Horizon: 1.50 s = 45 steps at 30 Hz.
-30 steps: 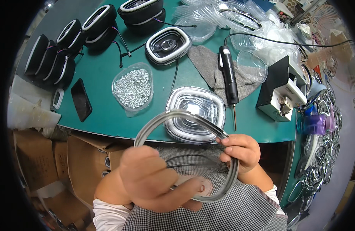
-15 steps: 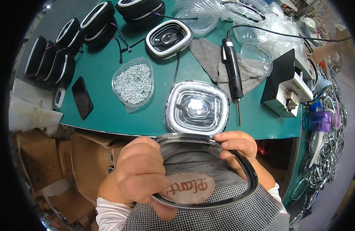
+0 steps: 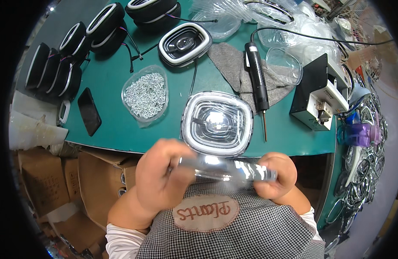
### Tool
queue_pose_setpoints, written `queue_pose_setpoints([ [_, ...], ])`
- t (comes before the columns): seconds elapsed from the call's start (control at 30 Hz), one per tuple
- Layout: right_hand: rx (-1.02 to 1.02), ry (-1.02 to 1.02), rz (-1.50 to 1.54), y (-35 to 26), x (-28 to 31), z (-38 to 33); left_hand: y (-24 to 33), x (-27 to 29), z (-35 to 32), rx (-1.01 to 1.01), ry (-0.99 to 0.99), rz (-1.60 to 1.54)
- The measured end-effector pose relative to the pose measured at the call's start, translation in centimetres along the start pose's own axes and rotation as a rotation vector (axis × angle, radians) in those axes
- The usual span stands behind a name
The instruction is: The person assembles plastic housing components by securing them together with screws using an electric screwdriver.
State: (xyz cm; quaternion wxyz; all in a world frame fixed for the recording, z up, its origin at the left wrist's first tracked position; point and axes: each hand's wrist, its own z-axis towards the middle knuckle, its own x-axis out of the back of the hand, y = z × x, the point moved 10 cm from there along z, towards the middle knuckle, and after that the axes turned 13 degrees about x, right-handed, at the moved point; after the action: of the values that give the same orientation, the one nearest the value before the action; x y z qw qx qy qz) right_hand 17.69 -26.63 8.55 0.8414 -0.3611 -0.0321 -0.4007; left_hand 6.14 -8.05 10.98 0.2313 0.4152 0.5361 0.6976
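Note:
Between my two hands a shiny ring-shaped frame [image 3: 225, 169] is held edge-on, blurred by motion, above the table's near edge. My left hand [image 3: 162, 175] is closed around its left end. The fingers of my right hand [image 3: 276, 175] pinch its right end. Just beyond the frame lies a rounded-square lamp unit [image 3: 217, 123] with a clear lens and a white ring. An electric screwdriver [image 3: 258, 80] rests on a grey cloth [image 3: 227, 60] to the right of it. A clear tray of small screws [image 3: 145, 96] stands to the left.
Several black lamp housings [image 3: 56, 71] stand at the far left, and one lamp with a white rim [image 3: 184, 44] lies mid-table. A phone [image 3: 89, 111] is on the left. Right are a power supply box [image 3: 322, 97], a purple bottle [image 3: 363, 135] and a heap of chrome rings [image 3: 358, 185].
The frame has turned from its open face showing to nearly edge-on. My left hand has risen slightly, and my right hand has shifted down to the frame's right end.

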Motion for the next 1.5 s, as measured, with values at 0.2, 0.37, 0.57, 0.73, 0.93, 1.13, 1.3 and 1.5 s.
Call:
queue_pose_setpoints([
  [0.2, -0.615, 0.218, -0.065, 6.2, 0.9, -0.5, -4.3, -1.4, 5.3, 0.295, -0.061, -0.034],
  [0.37, -0.633, -0.059, -0.41, 9.5, 0.2, 0.7, -5.1, -1.0, 8.6, 0.228, 0.082, 0.589],
  [0.57, -0.61, -0.168, -0.475, 11.0, -0.2, 1.0, -10.1, -2.4, 9.4, 0.353, -0.123, 0.582],
  [0.73, -0.683, -0.215, -0.391, 10.9, -1.0, -0.4, -11.8, -4.0, 7.1, 0.464, -0.213, 0.142],
  [0.93, -0.593, 0.004, -0.121, 8.0, -2.4, -2.1, -6.2, -2.8, 2.8, 0.059, 0.086, 0.147],
  [1.13, -0.481, 0.325, 0.235, 5.3, -2.8, -2.0, -4.8, -3.3, 0.5, -0.04, 0.014, 0.069],
  [1.3, -0.371, 0.313, 0.058, 5.3, -2.4, -3.0, -6.6, -3.8, 0.4, 0.103, -0.054, -0.189],
  [1.5, -0.299, 0.286, 0.001, 4.9, -2.5, -2.8, -5.3, -3.3, 0.0, -0.069, 0.029, 0.001],
])
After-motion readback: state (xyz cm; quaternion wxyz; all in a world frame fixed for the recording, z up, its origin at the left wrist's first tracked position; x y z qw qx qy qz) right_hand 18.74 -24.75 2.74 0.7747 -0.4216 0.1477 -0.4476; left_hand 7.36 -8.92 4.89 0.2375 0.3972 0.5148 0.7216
